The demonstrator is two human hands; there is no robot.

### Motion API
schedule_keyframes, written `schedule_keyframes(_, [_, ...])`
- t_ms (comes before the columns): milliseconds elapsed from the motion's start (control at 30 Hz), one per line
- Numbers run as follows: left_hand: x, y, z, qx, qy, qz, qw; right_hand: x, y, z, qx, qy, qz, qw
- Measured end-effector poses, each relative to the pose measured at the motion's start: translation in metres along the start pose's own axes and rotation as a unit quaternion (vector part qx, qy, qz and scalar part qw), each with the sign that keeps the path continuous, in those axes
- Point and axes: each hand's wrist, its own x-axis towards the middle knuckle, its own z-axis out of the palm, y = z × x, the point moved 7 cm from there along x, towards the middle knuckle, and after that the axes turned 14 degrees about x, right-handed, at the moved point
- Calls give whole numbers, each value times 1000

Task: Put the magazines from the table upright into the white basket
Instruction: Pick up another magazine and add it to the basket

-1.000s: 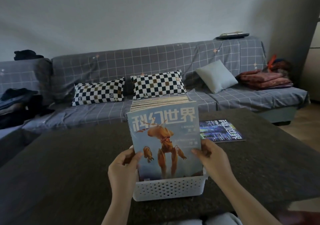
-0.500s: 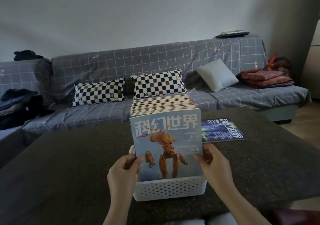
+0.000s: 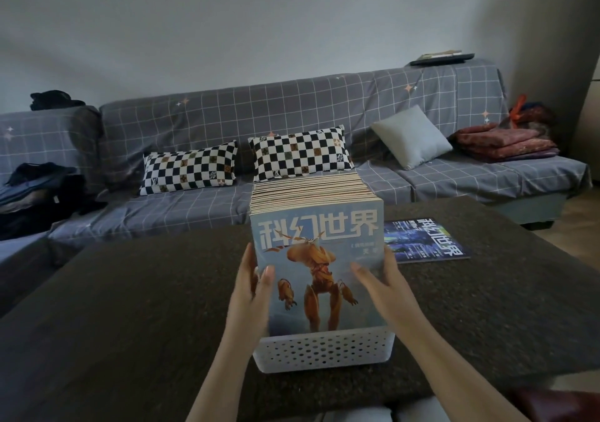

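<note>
The white basket (image 3: 324, 352) stands at the near edge of the dark table (image 3: 130, 291), packed with several upright magazines (image 3: 308, 191). The front magazine (image 3: 318, 259), pale blue with an orange robot, stands upright at the near end of the basket. My left hand (image 3: 253, 291) holds its left edge, thumb on the cover and fingers straight along the side. My right hand (image 3: 386, 288) holds its right edge the same way and is slightly blurred. One dark blue magazine (image 3: 422, 240) lies flat on the table, to the right of and behind the basket.
Behind the table runs a grey checked sofa (image 3: 292, 113) with two black-and-white pillows (image 3: 191, 171), a grey cushion (image 3: 410, 136) and folded red blankets (image 3: 503, 142). Dark clothes (image 3: 35, 191) lie on its left part.
The front magazine has sunk lower into the basket and stands straighter. Both hands have slid up from its lower corners to its side edges, with the fingers straightened.
</note>
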Motion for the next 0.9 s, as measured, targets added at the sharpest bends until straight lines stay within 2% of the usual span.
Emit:
schedule_keyframes(67, [5, 0, 11, -33, -52, -14, 998, 6, 2, 1, 47, -6, 16, 999])
schedule_keyframes(167, [9, -4, 16, -74, -63, -17, 995, 8, 5, 2, 77, -26, 13, 997])
schedule_keyframes(367, [11, -13, 16, -127, -46, -33, 990, 7, 10, 0, 64, -28, -7, 998])
schedule_keyframes(633, [12, -12, 18, -105, -41, -44, 993, 8, 11, 0, 23, -19, -14, 999])
schedule_keyframes(900, [-4, -8, 15, -103, 1, -87, 991, 7, 11, -7, 47, -2, 0, 999])
